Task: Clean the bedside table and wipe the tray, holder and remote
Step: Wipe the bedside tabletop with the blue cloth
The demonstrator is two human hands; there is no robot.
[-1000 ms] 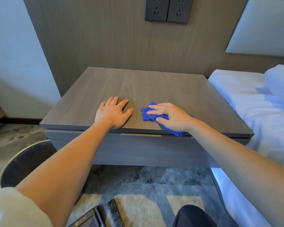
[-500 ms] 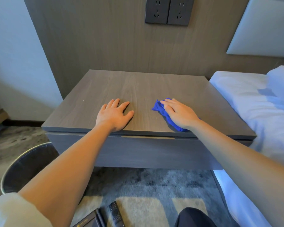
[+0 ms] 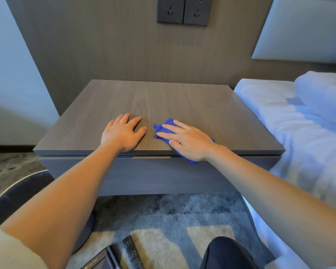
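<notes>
The grey wood bedside table [image 3: 182, 101] fills the middle of the head view. My left hand [image 3: 122, 133] lies flat on its front part, fingers spread, holding nothing. My right hand [image 3: 186, 141] presses a crumpled blue cloth [image 3: 163, 129] onto the tabletop near the front edge, just right of the left hand; the cloth's lower end hangs over the edge. On the carpet at the bottom lie a black remote [image 3: 132, 251] and, left of it, a dark tray [image 3: 100, 261] cut off by the frame. No holder is in sight.
A round dark waste bin [image 3: 17, 193] stands at the lower left below the table. A bed with white sheets [image 3: 299, 133] borders the table on the right. Two wall sockets [image 3: 182, 10] sit above. My dark knee [image 3: 227, 253] shows at the bottom.
My right hand first swept the blue cloth rightward, then back left toward the left hand and nearer the front edge. The left hand stayed flat in place.
</notes>
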